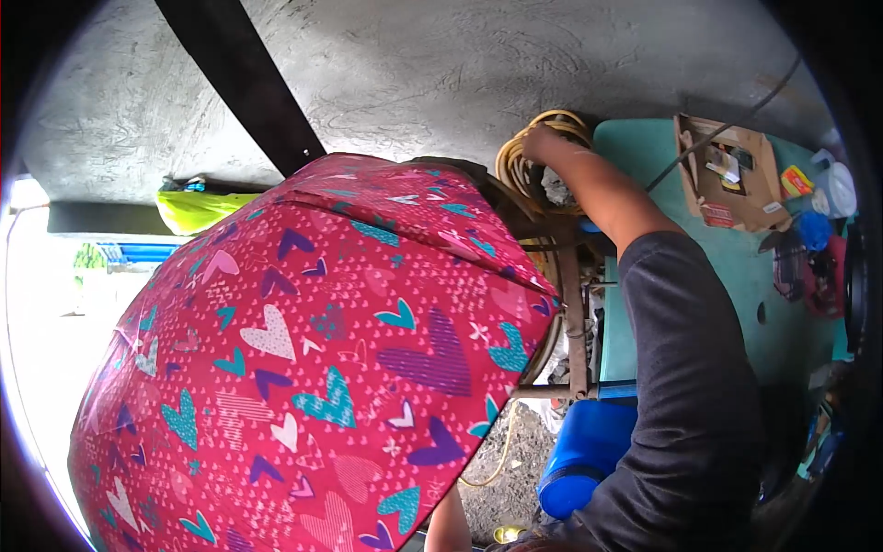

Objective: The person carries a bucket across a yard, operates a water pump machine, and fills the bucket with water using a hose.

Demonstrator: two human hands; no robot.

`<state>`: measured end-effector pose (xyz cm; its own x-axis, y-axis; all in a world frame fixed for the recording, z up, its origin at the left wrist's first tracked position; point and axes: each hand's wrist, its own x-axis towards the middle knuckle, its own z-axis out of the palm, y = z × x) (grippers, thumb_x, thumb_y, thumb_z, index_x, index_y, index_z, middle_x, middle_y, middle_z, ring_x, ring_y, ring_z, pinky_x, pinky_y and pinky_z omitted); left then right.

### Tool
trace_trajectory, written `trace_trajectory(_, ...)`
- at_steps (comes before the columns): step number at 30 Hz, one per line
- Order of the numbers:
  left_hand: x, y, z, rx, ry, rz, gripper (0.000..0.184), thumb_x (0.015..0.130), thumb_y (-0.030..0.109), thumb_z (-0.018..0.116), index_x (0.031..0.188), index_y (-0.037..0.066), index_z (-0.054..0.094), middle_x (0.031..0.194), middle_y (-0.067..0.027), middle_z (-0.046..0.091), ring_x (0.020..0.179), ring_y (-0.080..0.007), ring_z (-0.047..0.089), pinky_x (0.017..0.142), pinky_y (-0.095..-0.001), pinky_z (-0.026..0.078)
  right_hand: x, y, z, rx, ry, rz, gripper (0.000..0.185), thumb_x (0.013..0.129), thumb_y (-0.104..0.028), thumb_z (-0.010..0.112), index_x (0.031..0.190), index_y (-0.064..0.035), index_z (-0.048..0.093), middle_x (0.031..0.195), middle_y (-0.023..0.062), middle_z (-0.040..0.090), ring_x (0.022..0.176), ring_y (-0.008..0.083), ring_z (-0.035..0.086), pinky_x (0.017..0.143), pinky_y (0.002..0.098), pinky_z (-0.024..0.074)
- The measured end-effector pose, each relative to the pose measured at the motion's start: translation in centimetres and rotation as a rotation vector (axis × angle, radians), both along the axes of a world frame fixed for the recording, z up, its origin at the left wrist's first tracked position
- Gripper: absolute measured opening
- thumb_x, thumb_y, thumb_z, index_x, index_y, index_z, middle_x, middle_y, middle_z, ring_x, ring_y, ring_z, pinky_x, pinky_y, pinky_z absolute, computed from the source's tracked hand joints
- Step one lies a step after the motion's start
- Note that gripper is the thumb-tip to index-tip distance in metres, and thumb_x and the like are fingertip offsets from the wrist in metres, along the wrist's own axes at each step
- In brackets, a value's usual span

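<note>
A large open umbrella, pink-red with hearts in teal, purple and white, fills the left and middle of the head view. Below its lower right edge a bare forearm shows; my left hand is hidden behind the canopy, so its grip is out of sight. My right arm, in a dark grey sleeve, reaches up and away. My right hand is at a coil of yellow hose by the wall, fingers closed at the coil.
A rusty metal frame stands between umbrella and green table. The table bears a cardboard box and a plastic jug. A blue container sits below. A dark post slants before the grey wall; a yellow-green bag lies left.
</note>
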<state>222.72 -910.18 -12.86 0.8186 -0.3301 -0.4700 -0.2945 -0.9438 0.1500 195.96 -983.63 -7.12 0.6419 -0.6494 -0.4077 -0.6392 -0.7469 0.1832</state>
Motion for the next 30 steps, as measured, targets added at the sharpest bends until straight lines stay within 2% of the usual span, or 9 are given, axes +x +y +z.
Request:
trace_trajectory(8, 4.1, 3.0, -8.4, -0.289, 0.219, 0.29, 0.028, 0.089, 0.022, 0.05, 0.114, 0.008, 0.052, 0.073, -0.0073, 0.054, 0.057, -0.0153, 0.051, 0.05, -0.0286, 0.04, 0.5, 0.3, -1.9, -0.043, -0.171, 0.094, 0.029, 0.083, -0.029, 0.048, 0.1, -0.0184, 0.068, 0.102, 0.0036, 0.066, 0.092, 0.024, 0.063, 0.077, 0.0382, 0.0497)
trace_trajectory(9, 4.5, 3.4, -9.1, -0.327, 0.242, 0.319, 0.028, 0.089, 0.022, 0.051, 0.114, 0.008, 0.052, 0.072, -0.0063, 0.053, 0.056, -0.0141, 0.049, 0.049, -0.0276, 0.039, 0.7, 0.1, -3.2, -0.201, -0.06, 0.375, 0.028, 0.082, -0.029, 0.049, 0.1, -0.0198, 0.068, 0.102, 0.0042, 0.066, 0.091, 0.0232, 0.064, 0.077, 0.0382, 0.0495)
trace_trajectory(15, 6.8, 7.4, -10.5, -0.389, 0.352, 0.355, 0.019, 0.088, 0.019, 0.051, 0.106, 0.013, 0.048, 0.076, -0.0004, 0.049, 0.054, -0.0095, 0.043, 0.045, -0.0238, 0.035, 1.3, -1.2, -3.7, -0.112, -0.24, 0.031, 0.034, 0.085, -0.025, 0.049, 0.116, -0.0133, 0.057, 0.106, 0.011, 0.063, 0.1, 0.0286, 0.059, 0.083, 0.0424, 0.0454)
trace_trajectory(16, 8.0, 7.4, -11.3, -0.699, 0.586, 0.787, 0.015, 0.088, 0.018, 0.051, 0.103, 0.016, 0.048, 0.081, 0.0016, 0.048, 0.058, -0.0089, 0.043, 0.047, -0.0237, 0.036, 0.9, -0.5, 0.0, 0.146, -0.265, -0.081, 0.04, 0.086, -0.025, 0.049, 0.122, -0.0097, 0.052, 0.117, 0.0137, 0.057, 0.108, 0.0287, 0.054, 0.086, 0.0406, 0.0439)
trace_trajectory(17, 9.2, 8.6, -11.8, -0.561, 0.509, 0.372, 0.014, 0.088, 0.017, 0.05, 0.102, 0.019, 0.048, 0.084, 0.0037, 0.046, 0.063, -0.0088, 0.044, 0.05, -0.0237, 0.036, 0.1, 0.5, 0.8, 0.114, -0.43, -0.111, 0.041, 0.087, -0.028, 0.049, 0.121, -0.0062, 0.051, 0.113, 0.0173, 0.058, 0.106, 0.0315, 0.054, 0.09, 0.0409, 0.0407)
trace_trajectory(18, 9.6, 9.0, -12.1, -0.765, 0.599, 0.737, 0.015, 0.088, 0.015, 0.049, 0.104, 0.017, 0.048, 0.079, 0.004, 0.045, 0.057, -0.0093, 0.042, 0.046, -0.0239, 0.035, -0.6, 1.5, 1.6, 0.084, -0.597, -0.128, 0.044, 0.088, -0.032, 0.048, 0.12, -0.0028, 0.049, 0.108, 0.0208, 0.059, 0.104, 0.0343, 0.055, 0.095, 0.0413, 0.0375)
trace_trajectory(19, 8.4, 8.4, -11.3, -0.595, 0.504, 0.537, 0.017, 0.089, 0.015, 0.048, 0.107, 0.015, 0.047, 0.076, 0.0006, 0.046, 0.054, -0.0104, 0.043, 0.044, -0.0254, 0.036, -1.0, 2.2, 4.5, 0.285, -0.635, -0.327, 0.044, 0.088, -0.03, 0.049, 0.122, -0.0023, 0.049, 0.113, 0.02, 0.058, 0.105, 0.0318, 0.055, 0.097, 0.0378, 0.0366)
trace_trajectory(21, 6.2, 6.7, -9.5, -0.404, 0.337, 0.389, 0.022, 0.091, 0.015, 0.044, 0.113, 0.01, 0.045, 0.072, -0.0054, 0.049, 0.052, -0.0128, 0.047, 0.042, -0.0276, 0.039, -3.8, 5.3, 7.6, -0.23, -0.569, 0.154, 0.025, 0.076, -0.022, 0.057, 0.099, -0.0104, 0.057, 0.11, 0.0145, 0.053, 0.096, 0.0353, 0.056, 0.08, 0.0446, 0.0463)
trace_trajectory(30, 4.0, 2.7, -4.4, -0.011, 0.305, 0.023, 0.032, 0.091, 0.02, 0.048, 0.12, 0.005, 0.048, 0.067, -0.0084, 0.059, 0.054, -0.0143, 0.056, 0.048, -0.0276, 0.046, -12.5, 20.1, 16.1, -0.096, -1.21, -0.31, 0.025, 0.089, -0.018, 0.043, 0.107, -0.0036, 0.055, 0.109, 0.0216, 0.053, 0.093, 0.032, 0.058, 0.077, 0.0395, 0.0458)
